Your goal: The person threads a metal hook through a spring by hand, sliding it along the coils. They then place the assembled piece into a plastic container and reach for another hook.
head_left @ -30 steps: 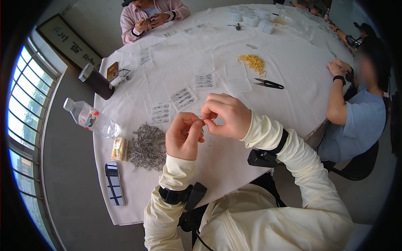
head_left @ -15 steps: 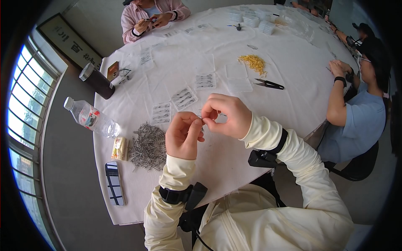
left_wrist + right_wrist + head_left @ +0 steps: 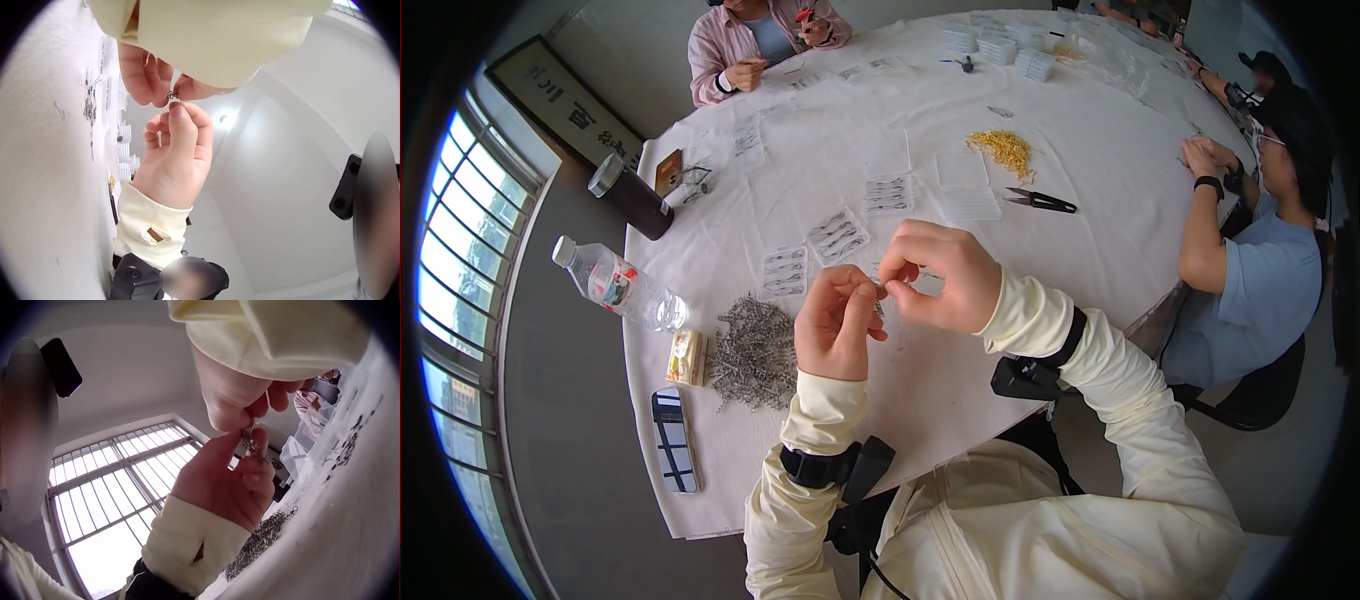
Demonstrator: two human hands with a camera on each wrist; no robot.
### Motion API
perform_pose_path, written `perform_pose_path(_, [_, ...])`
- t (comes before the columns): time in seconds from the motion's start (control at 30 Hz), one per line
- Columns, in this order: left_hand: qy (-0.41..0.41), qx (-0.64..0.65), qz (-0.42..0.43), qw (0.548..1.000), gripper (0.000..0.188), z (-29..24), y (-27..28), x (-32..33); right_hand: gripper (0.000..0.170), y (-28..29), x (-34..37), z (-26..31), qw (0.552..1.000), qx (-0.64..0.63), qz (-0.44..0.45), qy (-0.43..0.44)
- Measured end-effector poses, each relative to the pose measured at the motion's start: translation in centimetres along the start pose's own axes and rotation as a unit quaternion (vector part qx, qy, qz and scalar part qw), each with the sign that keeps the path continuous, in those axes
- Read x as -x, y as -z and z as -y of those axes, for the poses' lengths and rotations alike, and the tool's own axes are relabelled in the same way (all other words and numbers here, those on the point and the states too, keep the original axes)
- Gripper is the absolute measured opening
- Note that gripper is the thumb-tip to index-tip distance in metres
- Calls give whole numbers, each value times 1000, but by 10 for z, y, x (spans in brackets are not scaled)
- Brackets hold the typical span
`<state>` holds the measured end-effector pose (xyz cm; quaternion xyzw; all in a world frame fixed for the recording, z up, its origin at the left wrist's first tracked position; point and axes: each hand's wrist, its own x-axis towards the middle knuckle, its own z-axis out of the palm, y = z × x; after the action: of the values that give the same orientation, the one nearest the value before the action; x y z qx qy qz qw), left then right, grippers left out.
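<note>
My left hand (image 3: pixel 837 320) and right hand (image 3: pixel 943 275) meet fingertip to fingertip above the near part of the table. Between thumb and fingers the left pinches a small silvery metal piece with linked loops (image 3: pixel 250 444). The right thumb and forefinger pinch its upper end, so the tips hide part of it. In the left wrist view the looped metal piece (image 3: pixel 172 95) shows right at the fingertips. A tangled heap of similar grey metal pieces (image 3: pixel 752 352) lies left of my left hand. Beyond the hands, clear plastic boxes (image 3: pixel 838 234) hold rows of dark metal pieces.
To the left are a phone (image 3: pixel 673 438), a small packet (image 3: pixel 686 357), a plastic bottle (image 3: pixel 622 283) and a dark flask (image 3: pixel 632 196). Thread snips (image 3: pixel 1043 201) lie beside a yellow pile (image 3: pixel 1003 150). Other people sit at the white-clothed table (image 3: pixel 1120 220).
My hands stay nearly in place, with slight finger movement at the metal piece. The person across the table has drawn their hands apart, one holding something red.
</note>
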<state>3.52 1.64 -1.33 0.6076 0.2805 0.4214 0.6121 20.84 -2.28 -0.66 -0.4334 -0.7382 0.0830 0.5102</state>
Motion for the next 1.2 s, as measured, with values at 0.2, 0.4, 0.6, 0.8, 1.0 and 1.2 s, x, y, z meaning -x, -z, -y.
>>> perform_pose_path(0.2, [-6,5,-4,1000,11,1,1,-1,11,0,-2,4,997,-44,2,-62])
perform_pose_path(0.4, [-4,4,1,1000,8,1,-1,1,6,0,-1,3,994,-70,-7,-83])
perform_pose_path(0.6, [-18,-58,-1,998,11,5,1,0,4,0,0,3,984,-117,10,-133])
perform_pose_path(0.8, [-4,-82,2,997,13,1,3,0,9,-1,0,-1,998,-47,5,-52])
perform_pose_path(1.0, [-22,-122,42,991,8,1,8,-2,12,6,-2,-1,997,64,35,37])
perform_pose_path(1.2, [-7,-87,31,996,7,1,5,-1,7,3,0,1,999,23,24,7])
